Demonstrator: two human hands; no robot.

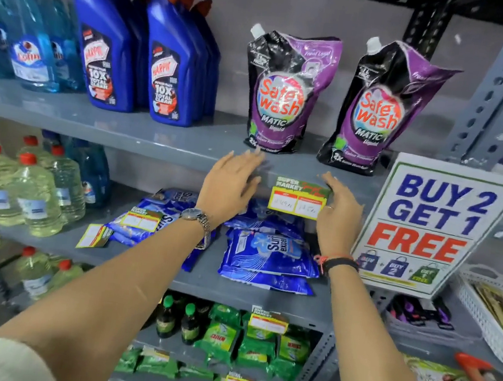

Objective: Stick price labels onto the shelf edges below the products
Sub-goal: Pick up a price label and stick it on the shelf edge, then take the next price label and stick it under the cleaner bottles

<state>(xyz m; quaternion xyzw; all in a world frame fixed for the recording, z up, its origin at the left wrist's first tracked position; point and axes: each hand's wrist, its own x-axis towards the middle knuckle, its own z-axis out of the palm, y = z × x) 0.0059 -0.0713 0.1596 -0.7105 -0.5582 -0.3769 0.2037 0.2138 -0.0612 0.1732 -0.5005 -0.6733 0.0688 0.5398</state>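
Centre frame, the price label [299, 198] sits on the shelf edge [166, 152] below the purple pouches [286, 91]. Left hand [228, 187] and right hand [340, 213] flank it, each grip spread, pinching nothing. Best now: press flat, level, corners smoothed.

Grey slotted-metal shelving [502, 93] against a plain grey wall [295, 10].

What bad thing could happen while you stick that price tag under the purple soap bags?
The price tag hangs on the shelf edge between the left hand and right hand; it looks a bit tilted, so it may end up crooked. The left hand's fingertips reach close to a purple soap bag, which could tip. The right hand sits near the sale sign and might bump it.
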